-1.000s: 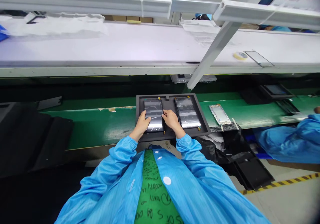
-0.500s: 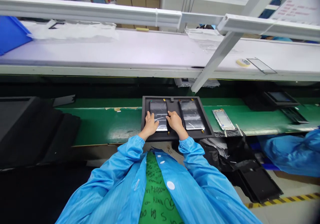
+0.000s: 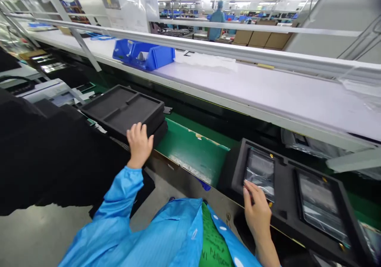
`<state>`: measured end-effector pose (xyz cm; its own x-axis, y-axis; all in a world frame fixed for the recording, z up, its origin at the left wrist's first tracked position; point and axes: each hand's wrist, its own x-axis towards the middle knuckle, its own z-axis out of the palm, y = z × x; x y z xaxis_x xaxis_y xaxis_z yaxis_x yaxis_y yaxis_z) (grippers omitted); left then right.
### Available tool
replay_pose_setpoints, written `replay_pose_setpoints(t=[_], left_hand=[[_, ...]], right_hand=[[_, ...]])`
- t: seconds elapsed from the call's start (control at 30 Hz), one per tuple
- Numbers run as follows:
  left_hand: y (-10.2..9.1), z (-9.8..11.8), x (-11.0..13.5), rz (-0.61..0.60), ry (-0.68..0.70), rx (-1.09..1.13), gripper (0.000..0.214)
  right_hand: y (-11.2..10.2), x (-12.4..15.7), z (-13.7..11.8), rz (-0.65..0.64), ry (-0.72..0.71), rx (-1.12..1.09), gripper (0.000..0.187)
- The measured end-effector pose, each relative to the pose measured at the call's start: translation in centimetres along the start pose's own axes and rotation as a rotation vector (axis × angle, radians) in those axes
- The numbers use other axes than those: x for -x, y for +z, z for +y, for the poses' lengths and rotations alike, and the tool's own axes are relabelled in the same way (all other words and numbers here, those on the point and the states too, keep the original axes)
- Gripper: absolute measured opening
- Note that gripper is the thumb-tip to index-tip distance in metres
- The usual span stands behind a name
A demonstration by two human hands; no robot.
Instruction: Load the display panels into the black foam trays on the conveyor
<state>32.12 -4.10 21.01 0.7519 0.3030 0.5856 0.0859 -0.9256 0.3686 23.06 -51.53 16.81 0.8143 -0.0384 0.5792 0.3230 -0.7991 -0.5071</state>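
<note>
While blue bins (image 3: 162, 56) stand on the shelf (image 3: 253, 85), both hands (image 3: 139, 147) (image 3: 258, 209) are at black trays (image 3: 135, 112) (image 3: 284, 187), fingers (image 3: 137, 130) apart.

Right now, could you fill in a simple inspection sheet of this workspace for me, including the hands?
Surface: green bench, chipped patches along it.
Job's things: left panel and right panel lie in a black foam tray.
Clutter: blue bins on the white shelf.
Left hand: open, at the near edge of stacked trays; contact unclear.
Right hand: fingertips at the left panel's lower left part; grip unclear.
Cables: thin dark lines upper right, possibly cables.
Surroundings: person in blue and cardboard boxes beyond the shelf.
</note>
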Motion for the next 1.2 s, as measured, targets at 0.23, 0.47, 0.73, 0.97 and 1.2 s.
replay_pose_setpoints(t=[0.23,0.47,0.73,0.97,1.2], left_hand=[[0.1,-12.0,-3.9,-0.200,0.055,-0.177,0.031],[-4.6,-10.9,-7.2,0.136,0.062,0.110,0.030],[-7.3,6.3,7.1,0.196,0.578,0.270,0.031],[-6.6,6.0,6.7,0.085,0.527,0.452,0.061],[3.2,4.2,2.2,-0.774,-0.306,0.778,0.081]], right_hand=[[6.2,-0.8,-7.1,-0.192,-0.019,-0.202,0.026],[9.9,-2.4,-12.5,-0.373,0.184,-0.505,0.032],[12.5,-5.3,-21.2,-0.435,0.404,-1.304,0.103],[4.7,-3.5,-12.4,-0.149,0.602,-1.015,0.108],[-8.3,3.8,-0.8,0.071,0.739,-0.728,0.095]])
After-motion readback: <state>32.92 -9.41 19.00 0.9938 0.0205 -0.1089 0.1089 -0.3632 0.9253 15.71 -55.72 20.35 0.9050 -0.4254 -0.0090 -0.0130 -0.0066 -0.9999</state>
